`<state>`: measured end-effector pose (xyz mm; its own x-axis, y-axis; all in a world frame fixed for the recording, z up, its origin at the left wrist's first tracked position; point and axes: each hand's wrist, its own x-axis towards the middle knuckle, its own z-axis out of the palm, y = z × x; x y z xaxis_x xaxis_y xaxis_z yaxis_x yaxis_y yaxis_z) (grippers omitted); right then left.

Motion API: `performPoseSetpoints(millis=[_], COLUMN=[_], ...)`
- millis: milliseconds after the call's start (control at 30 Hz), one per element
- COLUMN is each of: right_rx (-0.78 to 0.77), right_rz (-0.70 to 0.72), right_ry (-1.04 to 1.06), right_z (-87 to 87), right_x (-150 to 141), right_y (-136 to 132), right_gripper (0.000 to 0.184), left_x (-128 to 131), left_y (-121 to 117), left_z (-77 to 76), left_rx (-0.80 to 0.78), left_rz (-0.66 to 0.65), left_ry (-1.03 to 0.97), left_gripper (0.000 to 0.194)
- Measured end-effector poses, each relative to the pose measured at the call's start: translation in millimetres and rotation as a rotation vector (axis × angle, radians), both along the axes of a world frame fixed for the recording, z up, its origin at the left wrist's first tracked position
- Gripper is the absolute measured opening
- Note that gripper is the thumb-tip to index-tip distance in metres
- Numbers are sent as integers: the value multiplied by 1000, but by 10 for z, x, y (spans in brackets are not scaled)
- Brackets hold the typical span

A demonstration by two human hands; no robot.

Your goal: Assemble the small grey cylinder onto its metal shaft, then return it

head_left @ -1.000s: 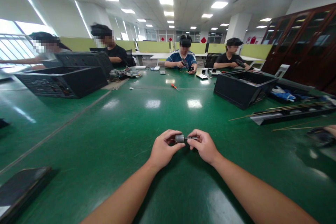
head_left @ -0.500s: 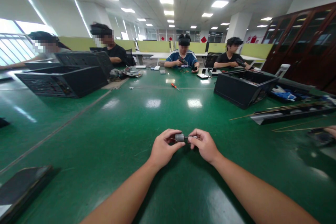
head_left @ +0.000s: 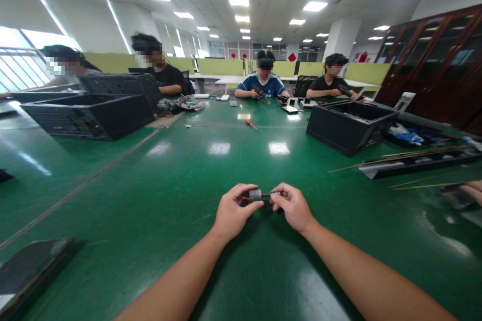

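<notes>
Low over the green table [head_left: 181, 180], my left hand [head_left: 234, 212] pinches a small grey metal cylinder [head_left: 255, 194] between thumb and fingers. A thin dark shaft [head_left: 266, 194] sticks out of the cylinder's right end. My right hand [head_left: 291, 207] is closed on the far end of that shaft, fingertips pressed together. Both hands meet at the centre of the view, and both forearms reach in from the bottom edge.
Open black computer cases stand at the left [head_left: 88, 115] and the right [head_left: 348, 128]. A flat black panel with thin rods [head_left: 417, 163] lies at the right, a dark slab [head_left: 28, 271] at the lower left. A red-handled screwdriver [head_left: 250, 124] lies mid-table. Several people sit along the far and left sides.
My two hands and the cylinder have drifted slightly up and away from me. The person in the blue shirt across the table has lowered both hands.
</notes>
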<state>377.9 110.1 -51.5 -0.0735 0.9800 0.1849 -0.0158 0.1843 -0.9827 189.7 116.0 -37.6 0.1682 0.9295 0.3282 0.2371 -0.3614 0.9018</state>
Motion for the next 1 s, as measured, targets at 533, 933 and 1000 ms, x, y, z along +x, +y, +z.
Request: performPoseSetpoints(millis=[533,933,1000], right_rx=[-26,-15,-18], right_rz=[-8,-29,-28], right_ry=[66,65,63], right_z=[6,-5,-1], right_x=[-2,4,6], right_y=[-11,7,6], right_gripper=[15,15,15], left_x=[1,-3,-2], left_y=[5,11,11], left_z=[-17,1,4], left_rx=[-70,-146,-156], left_rz=[1,-3,-1], left_ry=[-97,-192,-201], left_gripper=[41,44,45])
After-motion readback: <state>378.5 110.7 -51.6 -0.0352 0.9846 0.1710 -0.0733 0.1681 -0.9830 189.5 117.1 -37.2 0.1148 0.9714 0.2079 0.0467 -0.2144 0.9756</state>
